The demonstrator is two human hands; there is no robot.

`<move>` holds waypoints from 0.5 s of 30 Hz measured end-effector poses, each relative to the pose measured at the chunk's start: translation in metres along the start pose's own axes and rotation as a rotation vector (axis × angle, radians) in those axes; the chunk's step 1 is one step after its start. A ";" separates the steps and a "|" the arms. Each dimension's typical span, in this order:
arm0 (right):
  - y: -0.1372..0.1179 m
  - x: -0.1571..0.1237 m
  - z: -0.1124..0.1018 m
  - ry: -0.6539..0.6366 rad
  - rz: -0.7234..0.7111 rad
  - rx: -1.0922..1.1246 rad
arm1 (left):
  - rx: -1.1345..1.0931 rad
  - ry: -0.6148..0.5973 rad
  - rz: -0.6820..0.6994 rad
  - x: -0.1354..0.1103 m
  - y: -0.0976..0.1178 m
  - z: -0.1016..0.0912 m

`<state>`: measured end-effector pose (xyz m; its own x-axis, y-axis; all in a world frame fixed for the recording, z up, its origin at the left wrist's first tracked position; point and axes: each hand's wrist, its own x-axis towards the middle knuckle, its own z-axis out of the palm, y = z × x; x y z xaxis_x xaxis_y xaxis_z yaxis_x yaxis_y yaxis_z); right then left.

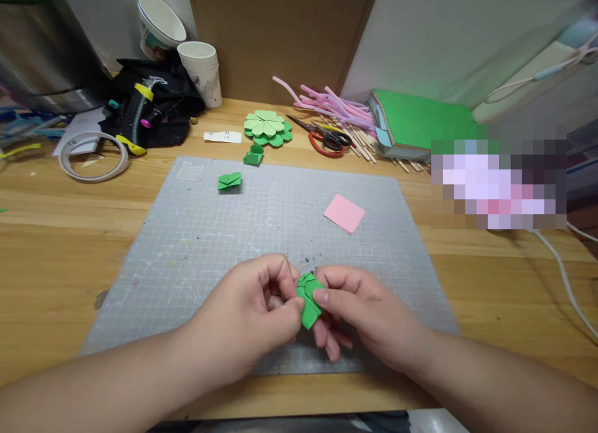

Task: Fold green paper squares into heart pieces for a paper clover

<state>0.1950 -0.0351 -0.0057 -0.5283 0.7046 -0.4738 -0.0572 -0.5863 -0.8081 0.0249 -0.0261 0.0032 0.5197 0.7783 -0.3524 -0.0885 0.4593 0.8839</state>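
A small folded green paper piece (309,300) is pinched between both hands just above the near part of the grey cutting mat (210,246). My left hand (252,314) grips its left edge with thumb and curled fingers. My right hand (359,311) holds its right side, thumb on top. Further back on the mat lies another folded green piece (229,181), and a pink paper square (344,213) lies to the right. A third folded green piece (253,155) sits at the mat's far edge.
A finished green paper clover (266,128), red-handled scissors (327,138), pink pipe cleaners (327,103), wooden sticks and a stack of coloured paper (415,124) line the back of the wooden desk. Paper cups (202,68), a tape roll (93,156) and a black pouch stand at back left.
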 end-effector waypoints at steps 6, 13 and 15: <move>-0.001 -0.001 0.000 -0.007 -0.007 -0.017 | 0.026 0.022 0.006 -0.002 0.003 0.002; -0.002 -0.002 0.004 -0.079 -0.026 -0.033 | 0.038 0.039 0.065 -0.002 0.002 0.001; -0.001 -0.002 0.005 -0.075 -0.011 -0.026 | 0.067 0.064 0.090 -0.003 0.001 0.001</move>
<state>0.1920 -0.0380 -0.0019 -0.5901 0.6783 -0.4378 -0.0420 -0.5674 -0.8224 0.0243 -0.0279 0.0056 0.4569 0.8417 -0.2877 -0.0746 0.3585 0.9305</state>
